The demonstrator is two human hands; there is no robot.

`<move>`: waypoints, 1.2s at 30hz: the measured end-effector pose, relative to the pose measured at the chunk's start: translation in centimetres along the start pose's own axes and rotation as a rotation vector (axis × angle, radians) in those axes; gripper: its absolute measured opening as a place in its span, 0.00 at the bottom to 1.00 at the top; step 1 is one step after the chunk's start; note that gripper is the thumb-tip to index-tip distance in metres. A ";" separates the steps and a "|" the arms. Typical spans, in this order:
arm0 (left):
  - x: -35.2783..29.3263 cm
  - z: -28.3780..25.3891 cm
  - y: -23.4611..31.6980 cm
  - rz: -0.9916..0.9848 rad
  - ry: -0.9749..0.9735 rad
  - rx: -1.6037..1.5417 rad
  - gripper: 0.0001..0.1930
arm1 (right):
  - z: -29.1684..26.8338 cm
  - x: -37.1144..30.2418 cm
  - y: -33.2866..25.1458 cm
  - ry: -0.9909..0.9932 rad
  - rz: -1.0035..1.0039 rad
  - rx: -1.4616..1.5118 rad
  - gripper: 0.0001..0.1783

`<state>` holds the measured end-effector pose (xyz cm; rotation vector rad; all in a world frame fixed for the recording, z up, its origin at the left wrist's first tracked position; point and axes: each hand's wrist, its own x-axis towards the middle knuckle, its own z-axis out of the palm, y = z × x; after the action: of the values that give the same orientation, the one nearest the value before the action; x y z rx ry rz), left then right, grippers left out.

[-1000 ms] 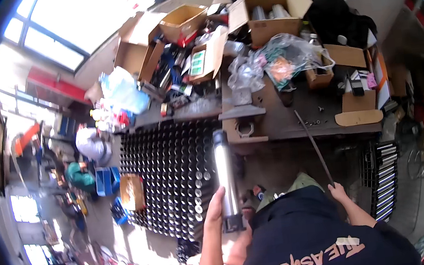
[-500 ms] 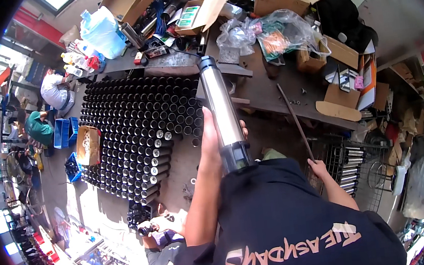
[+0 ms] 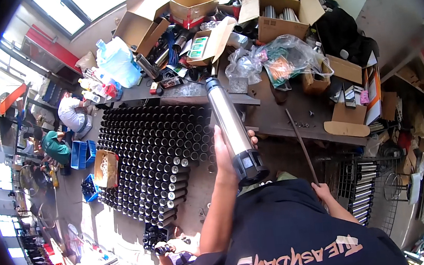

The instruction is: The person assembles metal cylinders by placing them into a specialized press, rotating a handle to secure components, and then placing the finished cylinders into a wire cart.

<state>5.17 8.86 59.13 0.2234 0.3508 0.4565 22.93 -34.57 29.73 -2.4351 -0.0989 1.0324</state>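
A shiny steel cylinder (image 3: 230, 120) with black end fittings, pump-like in look, slants upward in front of my chest. My left hand (image 3: 223, 154) wraps round its lower part, fingertips showing on the far side. The slotted black end (image 3: 250, 166) is nearest me, and the narrow black tip reaches toward the workbench (image 3: 299, 117). Lower right, my right hand (image 3: 323, 192) is closed round the near end of a long thin rod (image 3: 301, 146). The rod's far end lies over the bench edge.
Rows of black-rimmed tubes (image 3: 145, 145) stand on the floor at left. Cardboard boxes (image 3: 283, 25), plastic bags (image 3: 293, 63) and a blue water jug (image 3: 118, 64) crowd the bench. A wire cart (image 3: 362, 188) holds steel tubes at right. Other people (image 3: 71, 114) sit at far left; another is close below.
The view has shifted, bringing more of the window and bench back into sight. The steel cylinder now shows its whole black lower end. Both hands keep their holds.
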 end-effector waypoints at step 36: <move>-3.1 3.8 -1.4 0.140 -0.318 0.139 0.44 | 6.5 9.9 -6.7 -0.189 -0.197 0.022 0.22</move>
<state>4.54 5.69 63.03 0.4517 0.0550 0.5257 26.34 -23.55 22.47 -2.2502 -0.3806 1.1623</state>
